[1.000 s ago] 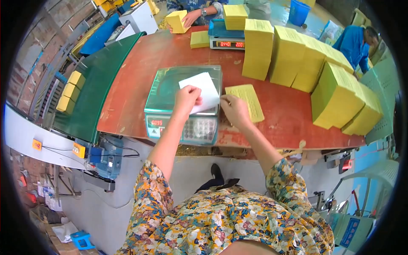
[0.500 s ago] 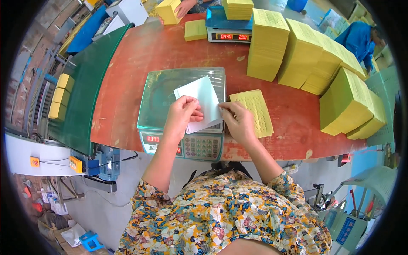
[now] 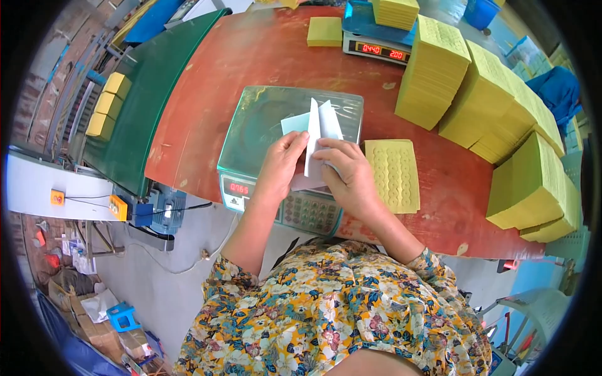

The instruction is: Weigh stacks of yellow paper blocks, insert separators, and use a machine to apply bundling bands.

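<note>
Both my hands hold white paper sheets (image 3: 311, 141) over the tray of a digital scale (image 3: 257, 119). My left hand (image 3: 282, 164) pinches the sheets at their left edge, thumb and fingers together. My right hand (image 3: 345, 168) is closed on the right part, its fingers bent across a raised, folded edge. The sheets stand partly upright, with corners fanned out at the top. Just right of my right hand, a yellow embossed paper stack (image 3: 394, 175) lies flat on the red table (image 3: 200, 94). My left forearm covers part of the scale's keypad.
Tall yellow paper stacks (image 3: 433, 72) line the table's right side. A second scale (image 3: 376, 47) with a blue tray bears a yellow stack at the back, beside a small yellow block (image 3: 325, 31). Left of the table runs a green conveyor belt (image 3: 141, 119) carrying several yellow bundles (image 3: 108, 103).
The sheets have gone from lying flat and tilted to folded up between my hands. My right hand has moved onto them. The view has shifted, and the far person's hands have left it.
</note>
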### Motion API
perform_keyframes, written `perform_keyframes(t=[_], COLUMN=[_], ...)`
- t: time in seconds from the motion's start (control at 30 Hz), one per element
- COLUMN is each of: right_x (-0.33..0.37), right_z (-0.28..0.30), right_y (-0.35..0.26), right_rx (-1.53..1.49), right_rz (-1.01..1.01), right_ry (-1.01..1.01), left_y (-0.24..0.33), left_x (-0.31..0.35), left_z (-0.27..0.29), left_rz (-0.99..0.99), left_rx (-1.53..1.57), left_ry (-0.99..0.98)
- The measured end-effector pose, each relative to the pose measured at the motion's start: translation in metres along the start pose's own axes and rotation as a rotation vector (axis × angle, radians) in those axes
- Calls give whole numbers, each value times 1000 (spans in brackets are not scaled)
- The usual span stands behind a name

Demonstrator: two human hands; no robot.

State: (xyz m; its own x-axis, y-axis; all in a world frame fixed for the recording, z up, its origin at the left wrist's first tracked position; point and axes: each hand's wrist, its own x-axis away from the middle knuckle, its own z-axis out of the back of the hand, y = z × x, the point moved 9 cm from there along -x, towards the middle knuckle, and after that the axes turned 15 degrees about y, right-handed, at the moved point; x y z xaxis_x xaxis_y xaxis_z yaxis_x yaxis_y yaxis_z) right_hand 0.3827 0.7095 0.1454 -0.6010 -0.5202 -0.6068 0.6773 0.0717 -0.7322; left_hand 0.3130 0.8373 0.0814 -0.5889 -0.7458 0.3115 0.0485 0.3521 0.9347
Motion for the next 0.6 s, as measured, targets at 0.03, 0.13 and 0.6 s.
perform_keyframes(t=[0.03,0.13,0.6], right_x=[0,0,1], right_z=[1,1,3], right_y=[3,6,11], right_rx=[-23,-47,-75], right_rz=[-24,-57,-105], right_ry=[12,8,20], left_y=[2,3,2], left_x=[1,3,2], left_z=[-1,-4,-6], left_rz=[1,51,27], left_rx=[1,8,-16], left_ry=[2,13,-7])
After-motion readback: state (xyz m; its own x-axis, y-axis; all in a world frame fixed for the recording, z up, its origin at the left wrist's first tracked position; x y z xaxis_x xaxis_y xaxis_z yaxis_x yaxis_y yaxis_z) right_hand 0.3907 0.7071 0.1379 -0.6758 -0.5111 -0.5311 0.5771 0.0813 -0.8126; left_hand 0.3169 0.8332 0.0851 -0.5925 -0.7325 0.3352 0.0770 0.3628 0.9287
